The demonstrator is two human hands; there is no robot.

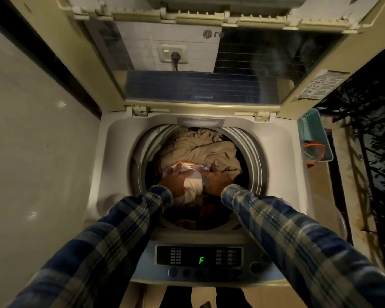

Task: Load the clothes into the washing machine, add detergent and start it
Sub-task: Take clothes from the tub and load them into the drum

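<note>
The left grip (173, 177) lies inside the drum (252, 150) of the washing machine (118, 152), fingers apart and flat on a white patterned garment (192, 177). The right grip (218, 178) lies beside it at the garment's right edge, fingers extended and holding nothing. Both forearms wear plaid sleeves (129, 221) and cross the front rim of the drum opening.

The garment sits towards the front of the load. Beige clothes (198, 147) fill the drum behind it, up to the rear rim.

The lid (209, 85) stands raised at the rear edge. The control panel (229, 256) on the front edge shows a green "F". A teal basket (312, 130) hangs at the machine's right side.
</note>
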